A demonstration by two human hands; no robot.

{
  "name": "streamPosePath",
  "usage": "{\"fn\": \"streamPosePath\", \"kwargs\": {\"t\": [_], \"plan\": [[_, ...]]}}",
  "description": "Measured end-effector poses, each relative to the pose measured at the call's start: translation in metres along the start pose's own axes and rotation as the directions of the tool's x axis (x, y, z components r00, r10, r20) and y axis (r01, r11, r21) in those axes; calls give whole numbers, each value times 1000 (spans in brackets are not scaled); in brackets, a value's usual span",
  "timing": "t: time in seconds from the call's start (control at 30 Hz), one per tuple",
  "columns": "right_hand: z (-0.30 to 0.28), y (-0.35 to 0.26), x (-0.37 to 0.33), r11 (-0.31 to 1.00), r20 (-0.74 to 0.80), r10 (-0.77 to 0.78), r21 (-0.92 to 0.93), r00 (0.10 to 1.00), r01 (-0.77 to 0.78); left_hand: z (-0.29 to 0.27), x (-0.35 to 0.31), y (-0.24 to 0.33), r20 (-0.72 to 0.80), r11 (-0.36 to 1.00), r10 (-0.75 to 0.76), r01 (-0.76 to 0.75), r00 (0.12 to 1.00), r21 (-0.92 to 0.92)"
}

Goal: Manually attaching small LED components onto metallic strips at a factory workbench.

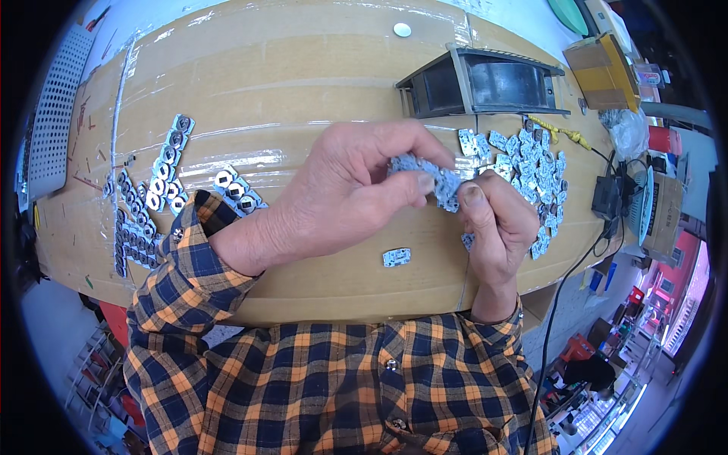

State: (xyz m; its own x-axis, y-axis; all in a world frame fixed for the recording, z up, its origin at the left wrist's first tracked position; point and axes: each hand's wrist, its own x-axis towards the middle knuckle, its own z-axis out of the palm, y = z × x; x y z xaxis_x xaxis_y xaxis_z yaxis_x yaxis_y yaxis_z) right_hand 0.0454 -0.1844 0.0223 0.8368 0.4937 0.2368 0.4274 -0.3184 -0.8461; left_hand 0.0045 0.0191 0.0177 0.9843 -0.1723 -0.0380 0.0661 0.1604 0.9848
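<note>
Above the middle of the table, my left hand (341, 186) pinches a strip of small pale-blue circuit boards (413, 165) between thumb and fingers. My right hand (499, 224) is closed on the strip's other end, its thumb pressed on top. The fingertips of both hands almost meet there. One loose small circuit board (396, 257) lies below them on the cardboard. To the right of my right hand spreads a pile of loose boards (527, 171). Strips of boards with round dark parts (171, 155) lie left of my left forearm, along with a shorter strip (239, 191).
A black plastic bin (500, 85) stands at the back right, near a cardboard box (603, 76). Black cable (565, 280) runs down the table's right side, close to a small fan (644, 201). A perforated white tray (57, 114) stands at the left edge. A white disc (402, 29) lies far back.
</note>
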Motion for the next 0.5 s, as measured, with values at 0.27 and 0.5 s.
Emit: {"fn": "streamPosePath", "kwargs": {"t": [0.27,0.5], "plan": [[-1,3,-3,997,-54,-2,83,999,7,1,0,3,27,994,-100,101,995,-36],[1,0,0,995,-3,-83,57,997,83,2,0,3,56,994,-77,81,995,-76]]}}
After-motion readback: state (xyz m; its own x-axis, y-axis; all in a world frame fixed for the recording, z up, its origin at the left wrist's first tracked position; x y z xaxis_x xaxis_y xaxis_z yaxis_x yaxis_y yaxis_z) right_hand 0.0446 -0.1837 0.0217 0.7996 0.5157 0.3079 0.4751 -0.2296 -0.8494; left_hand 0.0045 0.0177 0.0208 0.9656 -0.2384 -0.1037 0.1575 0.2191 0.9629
